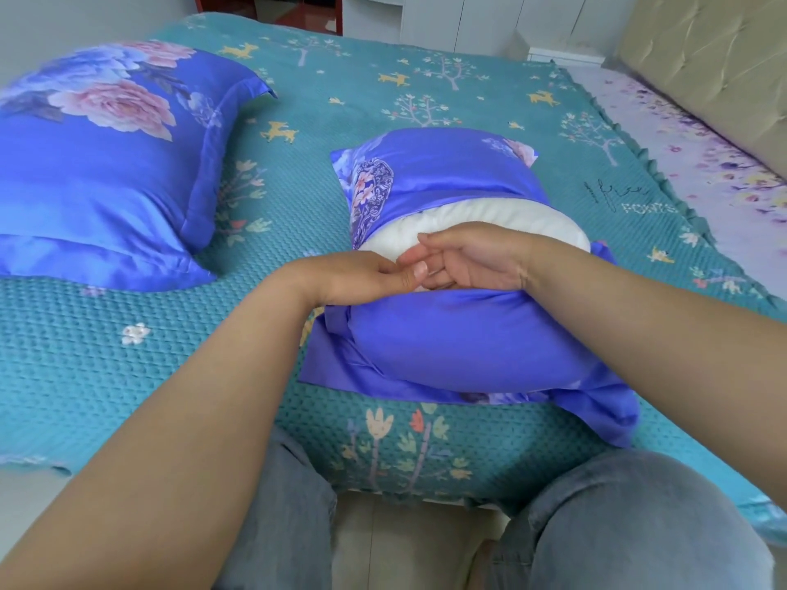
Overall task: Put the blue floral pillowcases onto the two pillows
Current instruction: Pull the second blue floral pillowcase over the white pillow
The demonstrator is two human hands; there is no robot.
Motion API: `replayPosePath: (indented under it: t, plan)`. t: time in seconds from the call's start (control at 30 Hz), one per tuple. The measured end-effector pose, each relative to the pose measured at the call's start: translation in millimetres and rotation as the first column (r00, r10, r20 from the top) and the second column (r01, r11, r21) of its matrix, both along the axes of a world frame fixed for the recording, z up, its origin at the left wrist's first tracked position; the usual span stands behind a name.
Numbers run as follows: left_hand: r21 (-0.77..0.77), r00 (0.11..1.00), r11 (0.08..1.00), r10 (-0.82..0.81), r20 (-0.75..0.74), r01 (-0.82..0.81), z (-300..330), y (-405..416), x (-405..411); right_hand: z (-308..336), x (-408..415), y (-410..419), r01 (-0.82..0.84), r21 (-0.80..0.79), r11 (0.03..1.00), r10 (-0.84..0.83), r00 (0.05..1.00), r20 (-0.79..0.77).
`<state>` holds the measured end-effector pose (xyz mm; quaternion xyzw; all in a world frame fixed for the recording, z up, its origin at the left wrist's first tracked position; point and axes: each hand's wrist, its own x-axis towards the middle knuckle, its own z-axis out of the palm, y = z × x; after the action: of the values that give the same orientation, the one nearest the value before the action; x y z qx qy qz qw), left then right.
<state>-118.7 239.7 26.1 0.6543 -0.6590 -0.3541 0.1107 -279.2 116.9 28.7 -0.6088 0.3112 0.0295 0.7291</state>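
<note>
A pillow (481,221) lies mid-bed inside a blue floral pillowcase (460,338). Its white filling shows through the open slit across the middle. My left hand (362,276) and my right hand (472,261) meet at that slit, fingers curled and touching each other, just above the edge of the near flap. Both appear to pinch that flap edge, though the fingers hide the exact hold. A second pillow in a blue floral pillowcase (102,163) lies at the left of the bed, fully covered.
The bed carries a teal quilted cover (127,355) printed with trees and deer. A beige padded headboard (715,61) and a lilac sheet strip run along the right. My knees in grey jeans (617,517) touch the bed's near edge.
</note>
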Motion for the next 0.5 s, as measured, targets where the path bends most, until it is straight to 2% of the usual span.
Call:
replayPosePath:
  t: [0.1, 0.2, 0.27, 0.33, 0.4, 0.5]
  plan:
    - [-0.029, 0.999, 0.999, 0.044, -0.027, -0.045, -3, 1, -1, 4, 5, -1, -0.212, 0.049, 0.976, 0.218, 0.958, -0.185]
    - [-0.133, 0.986, 0.987, 0.109, 0.127, -0.092, -6, -2, -5, 10, 7, -4, -0.316, 0.074, 0.946, 0.324, 0.901, -0.289]
    - [-0.152, 0.979, 0.985, 0.111, 0.174, -0.085, -6, -2, -3, 12, 9, -6, -0.365, 0.038, 0.930, 0.357, 0.875, -0.328]
    - [-0.098, 0.989, 0.994, 0.057, 0.134, -0.044, -5, -1, 1, 15, 10, -4, -0.415, 0.010, 0.910, 0.389, 0.843, -0.373]
    - [-0.054, 0.999, 0.999, 0.009, 0.036, -0.007, -5, 1, 7, 18, 10, -1, -0.444, 0.062, 0.894, 0.432, 0.814, -0.388]
    - [-0.126, 0.994, 0.992, -0.016, -0.110, 0.002, -4, 8, 10, 24, 9, 4, -0.438, 0.079, 0.895, 0.437, 0.830, -0.347]
